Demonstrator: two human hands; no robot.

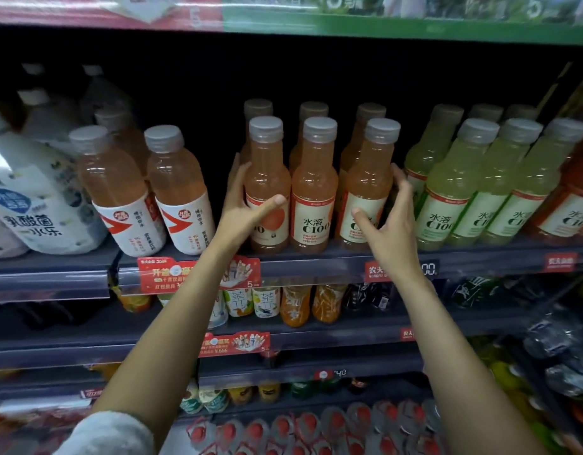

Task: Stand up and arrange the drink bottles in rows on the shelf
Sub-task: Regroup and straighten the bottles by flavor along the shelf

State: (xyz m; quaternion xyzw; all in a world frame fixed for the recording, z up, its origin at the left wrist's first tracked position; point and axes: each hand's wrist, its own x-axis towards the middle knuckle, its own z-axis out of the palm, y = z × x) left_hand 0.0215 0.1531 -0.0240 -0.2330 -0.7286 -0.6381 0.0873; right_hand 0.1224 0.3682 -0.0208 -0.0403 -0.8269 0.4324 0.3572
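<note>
Shop shelving, dark, several tiers; work is on the upper shelf (316, 257) w/ price strip along its front edge. Item 1: pink C100 bottles (314, 185), three across at the front, upright, caps level, touching side to side; a second row of three stands directly behind. Looks done or nearly so. Left hand (247, 205) cups the leftmost front bottle (267, 185), fingers round its far side, thumb across the label; loose wrap, not a hard squeeze. Right hand (387, 221) brackets the rightmost front bottle (370, 185), fingers spread along its right flank, thumb toward the label; whether it actually touches, can't tell. Both hands read as squaring the block, not lifting. Item 2: yellow-green C100 bottles (474, 182), just right of the pink set, upright, at least two rows deep, tidy. Item 3: white-label pink bottles (178, 188), left of the pink set w/ a gap between, upright, rows less even; depth behind unclear. Item 4: white yoghurt-drink bottles (37, 198), far left, blurred; appear to lean, prob. lens. Judgement: centre and right largely arranged; left gap and left groups prob. remain. Lower tiers (349, 336) hold assorted drinks, too blurred to assess.
</note>
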